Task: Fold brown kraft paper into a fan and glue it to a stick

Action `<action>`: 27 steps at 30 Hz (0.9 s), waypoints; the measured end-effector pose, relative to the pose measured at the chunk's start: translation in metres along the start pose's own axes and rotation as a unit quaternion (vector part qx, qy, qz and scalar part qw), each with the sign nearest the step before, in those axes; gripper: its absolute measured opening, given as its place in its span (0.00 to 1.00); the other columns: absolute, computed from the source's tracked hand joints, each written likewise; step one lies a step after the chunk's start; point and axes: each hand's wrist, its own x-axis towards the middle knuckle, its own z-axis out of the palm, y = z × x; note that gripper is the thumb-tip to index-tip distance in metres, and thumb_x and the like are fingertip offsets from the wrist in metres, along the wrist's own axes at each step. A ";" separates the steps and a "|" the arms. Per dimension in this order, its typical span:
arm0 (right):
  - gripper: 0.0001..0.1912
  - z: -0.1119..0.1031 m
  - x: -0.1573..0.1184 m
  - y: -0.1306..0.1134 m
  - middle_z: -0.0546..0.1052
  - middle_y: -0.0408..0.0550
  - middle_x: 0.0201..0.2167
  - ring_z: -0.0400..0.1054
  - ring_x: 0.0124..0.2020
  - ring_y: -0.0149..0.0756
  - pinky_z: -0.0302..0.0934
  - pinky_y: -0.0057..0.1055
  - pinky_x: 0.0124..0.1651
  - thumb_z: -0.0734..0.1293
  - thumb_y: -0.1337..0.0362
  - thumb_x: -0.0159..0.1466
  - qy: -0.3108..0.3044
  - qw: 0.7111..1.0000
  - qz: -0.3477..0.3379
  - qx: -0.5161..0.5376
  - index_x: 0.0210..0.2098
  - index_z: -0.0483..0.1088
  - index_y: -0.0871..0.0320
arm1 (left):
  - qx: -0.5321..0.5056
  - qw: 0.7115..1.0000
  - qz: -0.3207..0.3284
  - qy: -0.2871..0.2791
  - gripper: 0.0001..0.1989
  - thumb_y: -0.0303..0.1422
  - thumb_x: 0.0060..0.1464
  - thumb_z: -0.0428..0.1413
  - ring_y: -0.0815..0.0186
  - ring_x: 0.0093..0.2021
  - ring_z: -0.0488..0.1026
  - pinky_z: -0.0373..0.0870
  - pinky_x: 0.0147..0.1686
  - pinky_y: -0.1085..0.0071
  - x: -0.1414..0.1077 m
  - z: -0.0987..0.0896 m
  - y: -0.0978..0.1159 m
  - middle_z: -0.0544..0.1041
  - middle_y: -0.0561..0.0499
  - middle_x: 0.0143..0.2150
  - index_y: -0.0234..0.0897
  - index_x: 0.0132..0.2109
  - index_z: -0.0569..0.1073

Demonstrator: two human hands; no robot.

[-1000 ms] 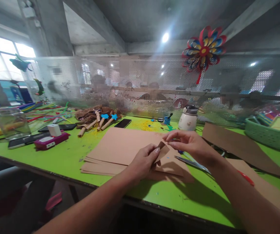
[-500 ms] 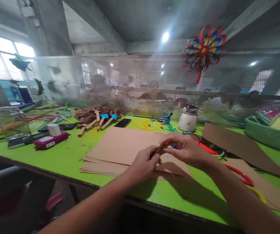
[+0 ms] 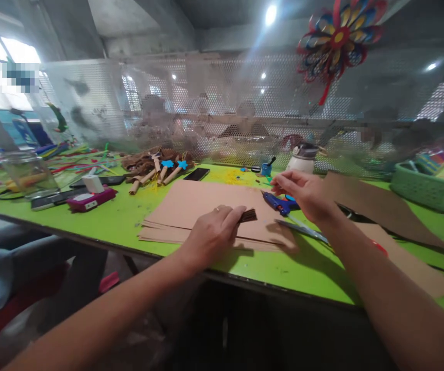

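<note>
A small folded brown paper piece (image 3: 248, 215) is pinched in my left hand (image 3: 214, 229), above a stack of tan paper sheets (image 3: 191, 206). My right hand (image 3: 301, 193) is raised over the right side of the stack, fingers bent together; whether something small is between them is hidden. Just left of and below it lies a blue glue gun (image 3: 278, 202). Scissors (image 3: 303, 229) rest beneath my right forearm, their blades pointing left over the stack's edge.
Brown paper crafts with blue flowers (image 3: 168, 164), a phone (image 3: 197, 174) and a white flask (image 3: 301, 161) stand behind the stack. Left are a purple power strip (image 3: 90, 198) and a glass jar (image 3: 32, 175). Right are brown sheets (image 3: 384, 206) and a green basket (image 3: 430, 185).
My hands have separated: the right moved away up and to the right, while the left keeps the folded paper. The glue gun and scissors blades now show. The view has tilted down.
</note>
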 end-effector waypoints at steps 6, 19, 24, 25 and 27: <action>0.16 -0.002 0.002 0.006 0.73 0.45 0.23 0.67 0.25 0.31 0.62 0.30 0.31 0.69 0.52 0.53 -0.004 0.999 0.002 -0.049 0.28 0.72 0.59 | -0.048 0.998 0.029 0.033 0.20 0.29 0.58 0.45 0.60 0.47 0.66 0.63 0.45 0.64 0.016 -0.016 0.005 0.70 0.42 0.48 0.35 0.57 0.56; 0.14 0.009 -0.007 -0.007 0.72 0.44 0.20 0.61 0.20 0.27 0.55 0.26 0.22 0.67 0.55 0.55 -0.053 0.998 0.029 -0.006 0.28 0.70 0.61 | -0.342 0.933 -0.111 -0.026 0.18 0.34 0.50 0.53 0.63 0.38 0.70 0.65 0.39 0.67 0.067 0.013 -0.021 0.74 0.47 0.41 0.35 0.49 0.68; 0.12 0.013 -0.007 -0.006 0.72 0.44 0.19 0.63 0.21 0.28 0.57 0.28 0.25 0.69 0.57 0.54 -0.044 0.997 0.045 0.039 0.26 0.70 0.60 | -0.365 0.922 -0.126 -0.021 0.18 0.32 0.51 0.52 0.63 0.39 0.70 0.64 0.41 0.66 0.059 0.021 -0.030 0.75 0.47 0.42 0.37 0.50 0.68; 0.11 0.014 -0.008 -0.006 0.72 0.44 0.20 0.63 0.21 0.29 0.58 0.29 0.26 0.69 0.58 0.53 -0.046 0.996 0.048 0.054 0.26 0.70 0.60 | -0.367 0.920 -0.138 -0.018 0.18 0.33 0.51 0.52 0.63 0.39 0.70 0.64 0.41 0.66 0.059 0.022 -0.033 0.75 0.47 0.42 0.37 0.50 0.68; 0.09 0.016 -0.009 -0.006 0.73 0.44 0.22 0.65 0.24 0.29 0.60 0.29 0.29 0.70 0.61 0.52 -0.054 0.994 0.053 0.084 0.27 0.71 0.60 | -0.364 0.915 -0.171 -0.008 0.17 0.33 0.50 0.52 0.62 0.39 0.70 0.65 0.41 0.65 0.060 0.023 -0.042 0.75 0.47 0.41 0.35 0.48 0.69</action>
